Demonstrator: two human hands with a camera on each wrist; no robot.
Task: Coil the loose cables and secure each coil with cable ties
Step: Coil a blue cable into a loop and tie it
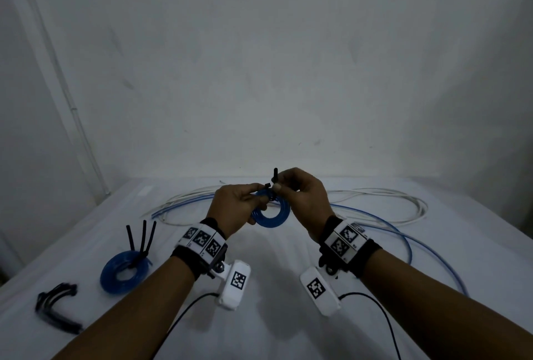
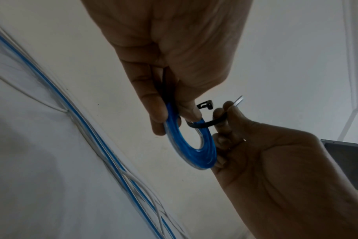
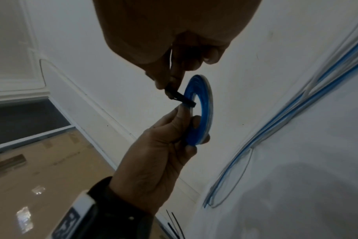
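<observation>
Hands together mid-air: left hand (image 1: 237, 206) grips blue coil (image 1: 270, 213), right hand (image 1: 302, 198) pinches cable tie (image 2: 206, 123) at twelve o'clock; feed tail into head squarely.

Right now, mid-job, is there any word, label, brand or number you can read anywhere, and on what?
No readable words or numbers anywhere.
Black-and-white square code markers on the left wristband, the right wristband and the two white wrist camera housings: patterns only, no letters.
Small print beside the wristband markers: too small to read.
Brown cardboard on the floor: marks too blurred to read.
</observation>
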